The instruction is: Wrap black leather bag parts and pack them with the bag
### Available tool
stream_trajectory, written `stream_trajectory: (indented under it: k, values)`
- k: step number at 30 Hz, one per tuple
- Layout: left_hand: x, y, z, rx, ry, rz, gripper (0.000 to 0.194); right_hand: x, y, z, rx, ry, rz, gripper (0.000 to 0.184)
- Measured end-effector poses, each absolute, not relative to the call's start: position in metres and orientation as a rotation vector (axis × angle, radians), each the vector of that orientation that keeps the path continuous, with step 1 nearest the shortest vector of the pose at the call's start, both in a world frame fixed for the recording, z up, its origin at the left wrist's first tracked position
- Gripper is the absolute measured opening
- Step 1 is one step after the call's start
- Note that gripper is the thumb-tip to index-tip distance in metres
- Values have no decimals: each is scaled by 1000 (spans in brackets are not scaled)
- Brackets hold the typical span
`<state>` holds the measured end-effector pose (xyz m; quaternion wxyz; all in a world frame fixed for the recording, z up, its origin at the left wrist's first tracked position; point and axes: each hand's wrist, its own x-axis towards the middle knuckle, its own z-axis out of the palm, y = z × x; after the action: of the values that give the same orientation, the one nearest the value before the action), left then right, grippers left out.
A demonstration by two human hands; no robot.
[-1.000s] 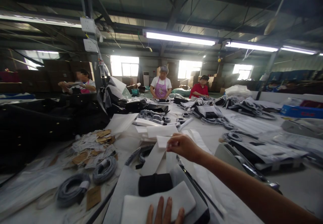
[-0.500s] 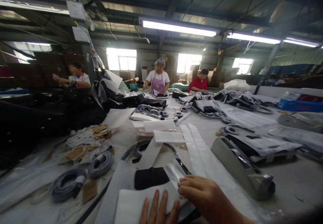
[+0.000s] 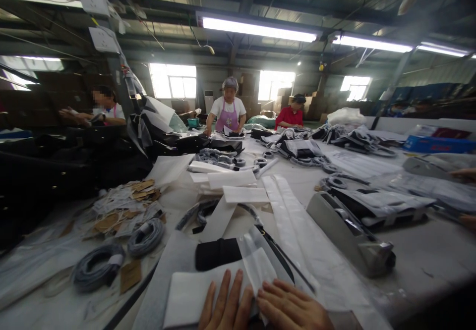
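My left hand (image 3: pixel 225 304) lies flat, fingers spread, on a white wrapping sheet (image 3: pixel 188 293). Beside it, my right hand (image 3: pixel 292 306) presses with its fingers stretched out on the sheet and the lower end of a translucent plastic strip (image 3: pixel 256 265). Both hands are open. Under the wrapping is a black leather-like item (image 3: pixel 217 254), probably part of a bag; its near part is hidden by the sheet and my hands. A dark strap (image 3: pixel 284 255) with a small metal fitting runs along its right side.
A grey tape dispenser (image 3: pixel 351 236) stands to the right. Wrapped strap coils (image 3: pixel 98 268) and brown tags (image 3: pixel 130 276) lie left. White sheets (image 3: pixel 245 194) are farther back. Black bags (image 3: pixel 55 171) are heaped at far left. Another person's hand (image 3: pixel 468 221) shows at the right edge.
My right hand has moved down and flattened from its bent hold on the plastic strip. My left hand stays on the sheet. Another person's hands have appeared at the right edge.
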<state>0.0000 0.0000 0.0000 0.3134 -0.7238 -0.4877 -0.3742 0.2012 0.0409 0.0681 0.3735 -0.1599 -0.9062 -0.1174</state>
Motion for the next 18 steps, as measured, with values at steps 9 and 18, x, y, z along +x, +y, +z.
stream_trajectory:
  k: [9, 18]
  values:
    - [-20, -12, 18, -2047, -1144, -524, 40, 206, 30, 53, -429, -2354, -387, 33]
    - [-16, -4, 51, -2227, -1086, -432, 42, 210, 26, 37, -449, -2324, -326, 37]
